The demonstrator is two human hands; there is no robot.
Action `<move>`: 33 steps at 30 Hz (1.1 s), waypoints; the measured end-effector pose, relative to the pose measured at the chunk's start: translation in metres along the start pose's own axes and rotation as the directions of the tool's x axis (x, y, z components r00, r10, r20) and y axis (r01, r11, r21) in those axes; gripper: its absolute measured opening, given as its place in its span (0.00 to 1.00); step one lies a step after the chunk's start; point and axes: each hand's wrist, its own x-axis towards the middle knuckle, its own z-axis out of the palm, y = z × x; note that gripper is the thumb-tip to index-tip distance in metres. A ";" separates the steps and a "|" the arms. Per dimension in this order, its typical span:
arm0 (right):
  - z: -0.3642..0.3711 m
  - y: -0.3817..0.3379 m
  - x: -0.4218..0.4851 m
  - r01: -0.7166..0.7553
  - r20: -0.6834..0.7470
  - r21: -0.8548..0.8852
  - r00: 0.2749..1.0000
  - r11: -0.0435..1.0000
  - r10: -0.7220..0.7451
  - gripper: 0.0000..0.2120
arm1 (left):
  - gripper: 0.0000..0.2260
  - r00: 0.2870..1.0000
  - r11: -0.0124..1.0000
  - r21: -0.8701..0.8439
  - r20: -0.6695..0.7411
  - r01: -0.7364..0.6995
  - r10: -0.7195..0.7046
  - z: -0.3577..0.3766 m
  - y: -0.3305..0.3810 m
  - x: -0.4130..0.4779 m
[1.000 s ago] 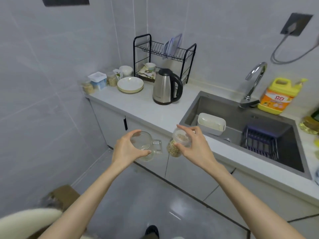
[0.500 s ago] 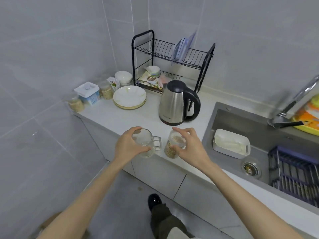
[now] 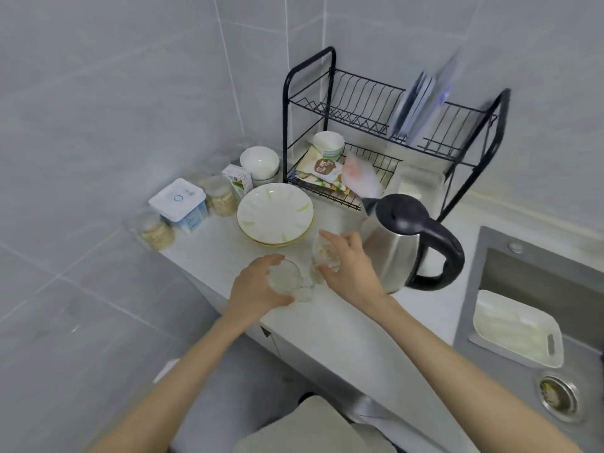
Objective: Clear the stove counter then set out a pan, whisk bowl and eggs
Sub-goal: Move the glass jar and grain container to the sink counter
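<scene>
My left hand [image 3: 253, 289] grips a clear glass mug [image 3: 285, 278] from above, low over the grey counter [image 3: 346, 325] near its front edge. Beside it my right hand [image 3: 349, 263] holds a small clear jar with grains [image 3: 323, 255] by its top, just in front of the stacked plates. The mug's handle points toward the jar. Whether mug and jar touch the counter is unclear because of blur. No pan, whisk bowl or eggs are in view.
Stacked white plates [image 3: 274, 214], a steel kettle [image 3: 405, 243], a black dish rack [image 3: 385, 132], white bowls [image 3: 260, 161], a small carton [image 3: 237, 180], two grain jars [image 3: 223, 199], a white-lidded box [image 3: 179, 204]. The sink [image 3: 536, 289] holds a white tray [image 3: 516, 328].
I have stepped up to the counter. Both hands carried the mug and the jar forward from over the floor to over the counter, in front of the plates and kettle.
</scene>
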 end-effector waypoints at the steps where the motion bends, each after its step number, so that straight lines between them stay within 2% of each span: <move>1: 0.004 -0.001 0.011 -0.008 0.005 -0.006 1.000 1.000 0.008 0.30 | 0.34 1.000 1.000 0.009 0.011 -0.003 0.003 -0.001 -0.002 0.007; 6: 0.022 0.000 0.065 -0.162 -0.019 0.008 0.987 0.987 0.162 0.30 | 0.34 0.993 0.997 0.025 0.103 -0.068 0.065 -0.005 -0.010 0.045; 13: 0.036 0.008 0.114 -0.337 -0.128 0.040 0.932 0.941 0.339 0.30 | 0.36 0.956 0.984 -0.018 0.234 -0.177 0.177 -0.009 -0.016 0.088; 20: 0.039 0.020 0.138 -0.418 -0.171 0.088 0.888 0.904 0.427 0.28 | 0.34 0.911 0.956 0.016 0.308 -0.293 0.274 -0.014 -0.015 0.120; 24: 0.042 0.023 0.141 -0.503 -0.097 0.022 0.859 0.864 0.502 0.29 | 0.33 0.894 0.945 0.019 0.330 -0.327 0.303 -0.013 -0.013 0.129; 30: 0.035 0.012 0.142 -0.568 0.031 -0.179 0.813 0.803 0.582 0.36 | 0.33 0.871 0.937 0.030 0.381 -0.347 0.311 -0.006 -0.010 0.142; 33: 0.014 -0.008 0.132 -0.512 0.044 -0.167 0.850 0.843 0.525 0.34 | 0.35 0.867 0.935 0.032 0.385 -0.354 0.315 -0.002 -0.006 0.148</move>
